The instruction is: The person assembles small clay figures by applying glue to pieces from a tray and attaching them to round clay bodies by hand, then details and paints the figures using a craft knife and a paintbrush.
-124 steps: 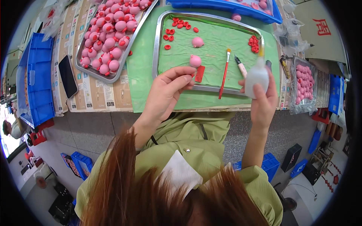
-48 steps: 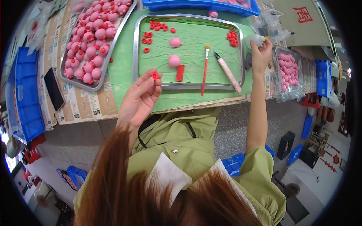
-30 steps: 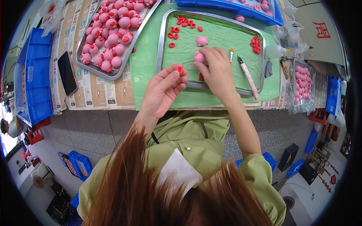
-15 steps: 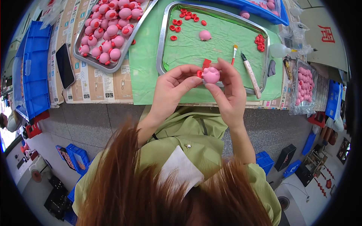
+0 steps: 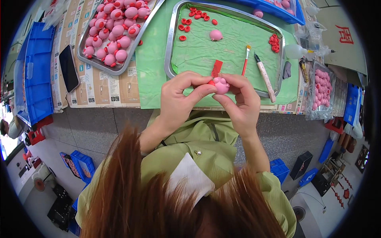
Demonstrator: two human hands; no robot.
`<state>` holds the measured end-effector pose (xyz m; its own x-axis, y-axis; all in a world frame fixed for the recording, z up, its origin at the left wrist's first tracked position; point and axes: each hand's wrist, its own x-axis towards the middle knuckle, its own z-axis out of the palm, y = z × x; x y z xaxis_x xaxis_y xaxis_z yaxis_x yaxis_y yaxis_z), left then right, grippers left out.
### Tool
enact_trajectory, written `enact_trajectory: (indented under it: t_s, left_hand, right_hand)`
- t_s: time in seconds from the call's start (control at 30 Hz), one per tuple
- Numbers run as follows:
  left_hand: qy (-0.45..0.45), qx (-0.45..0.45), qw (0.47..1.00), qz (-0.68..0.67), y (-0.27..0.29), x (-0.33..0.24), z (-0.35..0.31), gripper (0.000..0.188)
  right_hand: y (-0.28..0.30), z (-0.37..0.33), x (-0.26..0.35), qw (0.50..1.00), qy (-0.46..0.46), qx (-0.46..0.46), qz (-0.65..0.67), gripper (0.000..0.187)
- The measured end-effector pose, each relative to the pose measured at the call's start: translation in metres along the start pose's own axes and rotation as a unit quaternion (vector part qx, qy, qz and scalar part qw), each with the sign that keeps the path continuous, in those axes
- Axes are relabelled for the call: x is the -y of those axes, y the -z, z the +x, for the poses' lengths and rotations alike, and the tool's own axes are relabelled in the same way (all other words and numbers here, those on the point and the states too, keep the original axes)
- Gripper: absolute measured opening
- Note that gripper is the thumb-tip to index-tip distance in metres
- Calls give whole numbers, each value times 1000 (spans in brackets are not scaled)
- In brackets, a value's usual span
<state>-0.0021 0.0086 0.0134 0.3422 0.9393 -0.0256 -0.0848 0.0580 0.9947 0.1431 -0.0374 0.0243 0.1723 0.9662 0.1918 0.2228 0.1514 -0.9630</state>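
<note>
Between my two hands, above the near edge of a metal tray [image 5: 170, 55], is a small round pink pig figure [image 5: 221, 87]. My right hand [image 5: 243, 104] pinches it between thumb and fingers. With thumb and forefinger, my left hand [image 5: 178, 97] presses a small red oval piece [image 5: 212, 82] against the pig's left side. The fingertips partly cover both parts. Just beyond them, a red strip [image 5: 217, 66] lies on the tray's green lining. Another pink pig figure [image 5: 216, 35] sits farther back in the tray, with loose red oval pieces [image 5: 198, 16] to its left.
A red-handled paintbrush [image 5: 246, 59] and a pale pen-like tool [image 5: 265, 77] lie at the tray's right. More red pieces [image 5: 274, 43] are piled there. At left are a tray [image 5: 81, 51] of pink-and-red figures and a phone [image 5: 69, 69]. A squeeze bottle [image 5: 294, 52] lies right.
Both hands have come slightly nearer to me with the pig. The red piece, previously showing at the pig's left, is now mostly covered by my left fingers; more of the red strip shows.
</note>
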Motion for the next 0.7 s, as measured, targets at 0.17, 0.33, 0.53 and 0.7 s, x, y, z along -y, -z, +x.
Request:
enact_trajectory:
  t_s: [0.17, 0.33, 0.53, 0.7]
  left_hand:
    - [39, 13, 998, -51, -1, -4, -3, 12]
    - [139, 72, 965, -210, -4, 2, 1, 27]
    - [330, 186, 785, -491, -10, -4, 8, 39]
    - [313, 202, 782, -499, -11, 2, 7, 40]
  right_hand:
    - [4, -2, 1, 995, 69, -3, -65, 35]
    - [14, 1, 7, 999, -6, 36, -31, 35]
    - [20, 10, 6, 988, 70, 37, -136, 33]
    - [17, 8, 6, 994, 38, 8, -100, 32]
